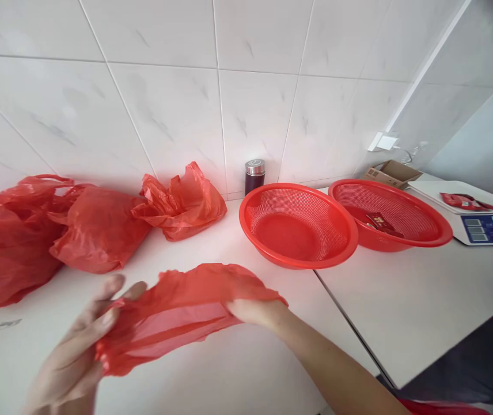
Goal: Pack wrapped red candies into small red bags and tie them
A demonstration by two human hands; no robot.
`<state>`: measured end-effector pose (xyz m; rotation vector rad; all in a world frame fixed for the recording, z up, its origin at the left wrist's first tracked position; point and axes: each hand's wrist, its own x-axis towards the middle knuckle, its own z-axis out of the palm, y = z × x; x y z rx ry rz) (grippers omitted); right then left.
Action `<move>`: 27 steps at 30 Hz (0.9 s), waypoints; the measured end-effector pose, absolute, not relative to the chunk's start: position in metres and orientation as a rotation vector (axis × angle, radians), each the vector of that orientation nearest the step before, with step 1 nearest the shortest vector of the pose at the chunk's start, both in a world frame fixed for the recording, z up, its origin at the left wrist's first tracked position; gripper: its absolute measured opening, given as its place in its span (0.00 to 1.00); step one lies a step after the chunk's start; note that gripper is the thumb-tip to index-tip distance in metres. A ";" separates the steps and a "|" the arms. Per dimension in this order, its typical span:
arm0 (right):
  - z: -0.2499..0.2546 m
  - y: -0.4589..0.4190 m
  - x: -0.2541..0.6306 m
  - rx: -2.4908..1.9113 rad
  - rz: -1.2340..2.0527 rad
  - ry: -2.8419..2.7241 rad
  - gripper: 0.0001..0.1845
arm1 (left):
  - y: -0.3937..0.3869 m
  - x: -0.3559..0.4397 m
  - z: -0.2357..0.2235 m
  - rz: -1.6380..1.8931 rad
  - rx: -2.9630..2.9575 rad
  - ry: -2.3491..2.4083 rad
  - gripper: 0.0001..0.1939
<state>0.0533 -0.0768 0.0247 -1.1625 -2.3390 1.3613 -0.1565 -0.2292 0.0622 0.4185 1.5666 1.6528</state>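
Observation:
A thin red plastic bag (186, 311) stretches between my two hands above the white table. My left hand (78, 351) pinches its gathered left end between thumb and fingers. From the other side, my right hand (250, 311) reaches into the bag up to the wrist, so its fingers are hidden under the film. Just beyond the bag lies a red perforated basket (298, 259) with nothing in it. Behind my left hand sit a filled red bag (99, 230) and a bigger one (8, 248), with a crumpled open red bag (186, 202) to their right.
A second red basket (402, 242) holds a small dark red packet (380, 222). Further right, a digital scale (488, 229) carries red packets (465, 202). A dark flask (255, 176) and a cardboard box (393, 173) stand near the tiled wall. A seam (350, 323) divides the tabletops.

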 end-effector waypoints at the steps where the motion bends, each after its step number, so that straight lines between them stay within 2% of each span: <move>1: 0.026 -0.070 0.056 -1.309 1.346 -2.371 0.20 | -0.233 -0.169 0.059 1.626 0.547 1.714 0.19; 3: 0.027 -0.063 0.062 -1.504 1.253 -2.512 0.17 | -0.235 -0.186 0.052 1.428 0.916 2.029 0.15; 5: 0.028 -0.063 0.065 -1.422 1.161 -2.636 0.15 | -0.231 -0.186 0.045 1.240 1.243 2.304 0.11; 8: 0.030 -0.074 0.063 -1.234 1.089 -2.729 0.13 | -0.222 -0.151 0.040 1.359 1.508 2.612 0.06; 11: 0.031 -0.085 0.058 -1.194 1.102 -2.769 0.09 | -0.214 -0.104 0.032 1.387 1.786 2.635 0.04; 13: 0.030 -0.090 0.054 -1.079 0.991 -2.813 0.09 | -0.206 -0.082 0.021 1.136 1.888 2.663 0.06; 17: 0.023 -0.102 0.046 -0.880 0.801 -2.931 0.07 | -0.177 -0.076 -0.006 0.672 1.723 2.753 0.13; 20: 0.017 -0.109 0.043 -0.757 0.757 -3.069 0.06 | -0.161 -0.087 -0.021 0.523 1.772 2.660 0.17; 25: 0.014 -0.094 0.057 -0.717 0.587 -3.152 0.13 | -0.164 -0.125 -0.018 0.393 1.684 2.599 0.33; 27: 0.019 -0.086 0.070 -0.802 0.632 -3.146 0.16 | -0.171 -0.146 -0.008 0.458 1.569 2.666 0.33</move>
